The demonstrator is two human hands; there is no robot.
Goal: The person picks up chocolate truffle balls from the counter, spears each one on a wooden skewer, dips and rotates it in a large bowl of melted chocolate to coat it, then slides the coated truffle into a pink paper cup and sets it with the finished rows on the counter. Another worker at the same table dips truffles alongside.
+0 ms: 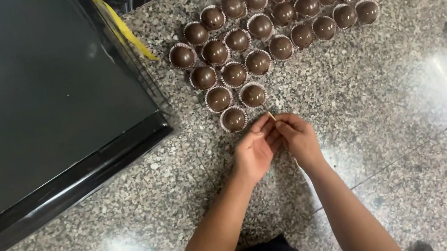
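1. Both hands meet low in the middle of the view: the left hand [255,149] and the right hand [297,136] touch at the fingertips, and together they pinch a thin stick [271,116]. The fingers of both are curled closed around it, so nothing else is held.

2. Just above the hands stands a group of round chocolate balls [256,30], each one in a small frilled paper cup. They sit in loose rows that run from the lower left up to the upper right. The nearest chocolate ball [234,119] is just beside the left fingertips, not touching them as far as I can see.

3. On the left a large dark flat panel [34,101] with a black frame covers much of the view — its lower right corner comes near to the chocolates. A yellow strip [121,28] lies along its right edge.

4. All things rest on a speckled stone floor [401,115], grey and brown, with bright light reflections. At the far right edge some dark objects show, too cut off to tell.

5. The stick is pale brown, very thin and short; only its upper end is visible, the rest is hidden by the fingers.

6. Its long axis is a little tilted — the free tip points up and slightly left, toward the nearest chocolates.
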